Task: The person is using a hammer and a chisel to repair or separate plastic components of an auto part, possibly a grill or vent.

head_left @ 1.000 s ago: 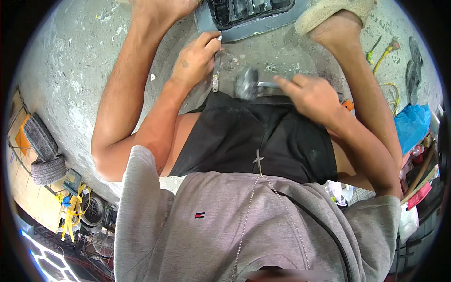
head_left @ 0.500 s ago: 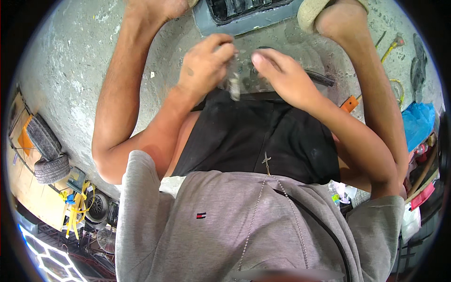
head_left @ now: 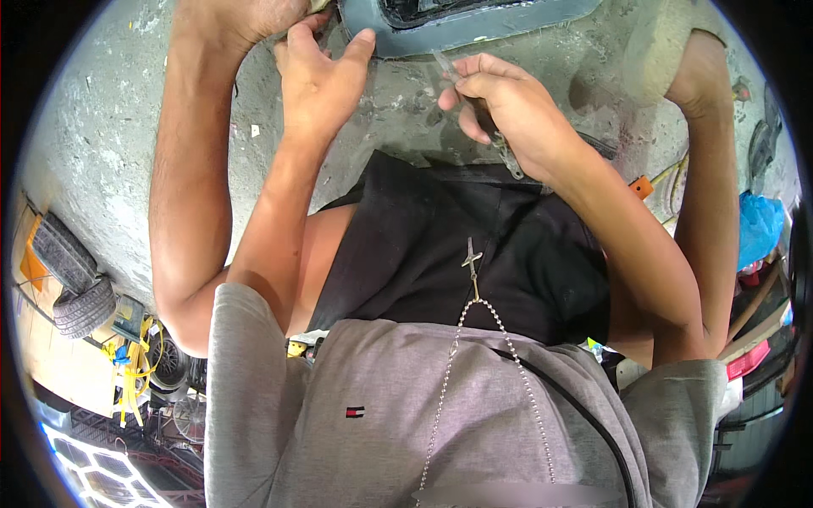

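Note:
My right hand [head_left: 517,106] is closed round a slim, worn tool [head_left: 446,65] with a flat, pale, blade-like tip. The tip sticks out past the thumb, and a scuffed metal end shows below the palm; its exact kind I cannot tell. At the top lies a grey panel [head_left: 500,41] with a rounded edge and a dark opening, partly out of view. Left of this panel my left hand [head_left: 320,89] has its thumb stretched apart from the fingers, with nothing visible in it. Its fingertips are by my left foot [head_left: 237,17], partly hidden.
My legs lie bent on both sides on the stained concrete floor [head_left: 110,144]. An orange object [head_left: 641,187] and a blue plastic bag [head_left: 760,227] lie at the right. Tyres [head_left: 85,306] and yellow straps [head_left: 134,385] are at the far left.
My hands have moved apart. The left went up and left toward the foot; the right now holds the tool with its tip pointing toward the panel. My right foot shifted outward.

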`<state>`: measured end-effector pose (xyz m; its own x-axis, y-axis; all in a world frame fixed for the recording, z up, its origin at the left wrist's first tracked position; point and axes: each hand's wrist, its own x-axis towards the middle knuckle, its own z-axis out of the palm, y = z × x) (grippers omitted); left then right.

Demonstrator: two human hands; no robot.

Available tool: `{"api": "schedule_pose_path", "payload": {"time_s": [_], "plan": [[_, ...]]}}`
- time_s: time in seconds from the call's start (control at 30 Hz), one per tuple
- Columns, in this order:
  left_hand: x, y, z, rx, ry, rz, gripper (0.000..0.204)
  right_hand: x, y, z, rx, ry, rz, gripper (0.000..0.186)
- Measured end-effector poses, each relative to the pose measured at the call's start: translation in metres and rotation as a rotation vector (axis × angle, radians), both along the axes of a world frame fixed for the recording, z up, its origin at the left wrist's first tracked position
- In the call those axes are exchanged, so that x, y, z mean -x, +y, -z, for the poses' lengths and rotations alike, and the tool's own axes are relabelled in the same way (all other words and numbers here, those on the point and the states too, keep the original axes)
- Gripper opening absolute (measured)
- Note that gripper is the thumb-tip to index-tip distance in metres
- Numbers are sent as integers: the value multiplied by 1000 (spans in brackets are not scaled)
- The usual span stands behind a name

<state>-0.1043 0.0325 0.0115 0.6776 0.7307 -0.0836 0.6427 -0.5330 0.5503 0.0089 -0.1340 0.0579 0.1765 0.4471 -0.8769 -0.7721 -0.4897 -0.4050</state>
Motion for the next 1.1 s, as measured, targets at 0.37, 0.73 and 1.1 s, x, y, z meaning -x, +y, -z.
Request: {"api": "schedule_pose_path", "payload": {"time_s": [0.37,0.73,1.1], "plan": [[-20,10,-3,1294,-280,-449,18,4,27,-3,-23,-4,-50,28],[-21,13,2,1535,-415,-468,26,14,32,-5,6,-174,-44,31],[-23,6,-1,1507,-427,-496,25,38,52,0,109,-195,110,31]]}}
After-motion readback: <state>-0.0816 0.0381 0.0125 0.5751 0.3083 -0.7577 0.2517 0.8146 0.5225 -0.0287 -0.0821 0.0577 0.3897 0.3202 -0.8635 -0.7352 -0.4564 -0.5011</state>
